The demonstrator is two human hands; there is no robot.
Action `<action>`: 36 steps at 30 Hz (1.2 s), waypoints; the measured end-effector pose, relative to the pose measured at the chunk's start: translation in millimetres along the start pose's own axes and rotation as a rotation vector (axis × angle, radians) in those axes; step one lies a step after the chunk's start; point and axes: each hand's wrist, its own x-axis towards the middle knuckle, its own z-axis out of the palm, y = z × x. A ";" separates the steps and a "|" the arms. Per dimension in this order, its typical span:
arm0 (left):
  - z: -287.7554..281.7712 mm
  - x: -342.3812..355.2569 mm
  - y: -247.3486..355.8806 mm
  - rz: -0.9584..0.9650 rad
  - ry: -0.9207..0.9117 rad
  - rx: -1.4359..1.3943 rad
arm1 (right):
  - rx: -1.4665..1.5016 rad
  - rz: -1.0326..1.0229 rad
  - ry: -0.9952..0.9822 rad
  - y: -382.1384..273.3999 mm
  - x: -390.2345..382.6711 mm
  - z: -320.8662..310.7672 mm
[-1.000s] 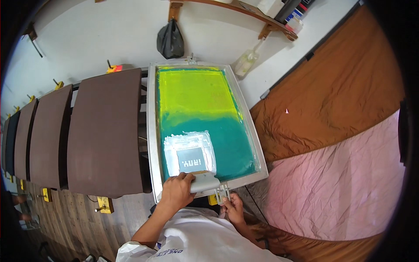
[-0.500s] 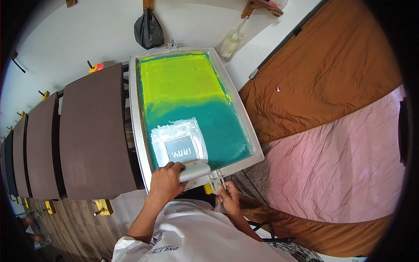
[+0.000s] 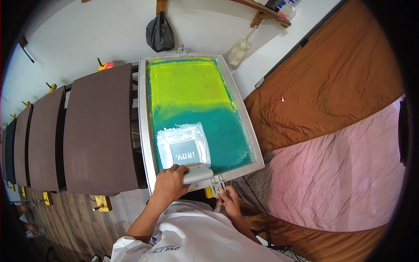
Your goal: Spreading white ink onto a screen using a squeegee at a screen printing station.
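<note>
A screen-printing frame [image 3: 257,144] with a silver rim holds a mesh [image 3: 227,135], yellow-green at the far half and teal at the near half. White ink [image 3: 163,148] rings a small grey design area with pale lettering at the near left of the mesh. My left hand [image 3: 171,183] is closed round the silver handle of a squeegee [image 3: 198,174], tilted at the frame's near end. Just right of it, my right hand [image 3: 229,200] pinches the slotted metal bracket [image 3: 217,185] on the near rim. The squeegee's blade edge is hidden.
Several brown padded print boards [image 3: 100,131] with yellow clamps [image 3: 103,203] line up to the left. A black bag [image 3: 159,32] and a clear bottle [image 3: 239,51] hang on the back wall. Brown fabric [image 3: 314,87] and pink fabric [image 3: 336,170] stretch along the right side.
The whole view has shifted slightly, so the frame and boards sit a little lower and further right. Both hands keep their grips; the squeegee stays at the near end.
</note>
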 end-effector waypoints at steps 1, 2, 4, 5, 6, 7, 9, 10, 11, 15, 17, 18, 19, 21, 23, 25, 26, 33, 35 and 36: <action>3.0 -0.5 -1.3 -0.006 0.011 0.001 | -0.005 -0.005 -0.011 0.9 1.4 -2.6; 5.7 -0.9 -2.3 -0.003 0.018 0.013 | -0.026 0.014 -0.027 1.1 2.8 -4.8; 9.9 -2.5 -2.2 -0.016 0.013 0.021 | -0.053 0.030 -0.050 0.2 6.0 -9.4; 12.2 -2.8 -2.9 -0.022 0.023 0.020 | -0.095 0.033 -0.074 -1.0 8.3 -11.1; 14.8 -3.3 -4.1 -0.022 0.029 0.014 | -0.136 0.037 -0.096 -1.9 9.4 -12.5; 17.1 -3.6 -4.8 -0.021 0.036 0.007 | -0.142 0.035 -0.103 -2.8 9.8 -14.1; 20.4 -4.6 -5.0 -0.027 0.051 0.001 | -0.175 0.090 -0.107 -5.3 10.3 -16.3; 21.0 -4.5 -5.3 -0.028 0.058 -0.003 | -0.181 0.086 -0.114 -7.6 11.1 -16.5; 21.0 -4.0 -5.8 -0.032 0.067 -0.004 | -0.190 0.103 -0.128 -10.6 11.6 -16.5; 20.3 -6.1 -5.6 -0.049 0.060 -0.009 | -0.465 0.127 -0.207 -27.0 14.1 -22.2; 22.0 -8.5 -6.9 -0.068 0.065 -0.005 | -1.133 -0.095 -0.267 -80.1 0.6 -7.2; 23.5 -8.7 -7.1 -0.065 0.060 0.002 | -1.328 -0.238 -0.285 -103.0 -7.4 1.8; 24.5 -8.4 -6.0 -0.060 0.053 0.010 | -1.353 -0.319 -0.261 -120.5 -9.2 13.0; 23.8 -9.2 -1.5 -0.069 0.063 0.027 | -1.254 -0.548 -0.221 -150.8 -11.9 45.3; 26.3 -9.5 -1.4 -0.079 0.068 0.027 | -1.135 -0.765 -0.172 -161.7 -2.3 73.4; 30.5 -8.8 -5.3 -0.088 0.077 -0.007 | -1.399 -1.077 -0.192 -158.3 15.4 91.1; 31.4 -8.5 -6.4 -0.066 0.089 -0.016 | -1.394 -1.081 -0.191 -151.3 25.9 91.8; 2.6 17.0 -19.5 -0.039 -0.149 -0.044 | -1.388 -0.583 -0.596 -151.2 79.6 105.2; -6.2 33.0 -28.0 -0.021 -0.075 0.027 | -1.416 -0.642 -0.586 -159.3 98.3 114.8; -13.7 42.4 -30.5 -0.045 -0.060 0.043 | -1.442 -0.628 -0.566 -163.5 108.9 122.5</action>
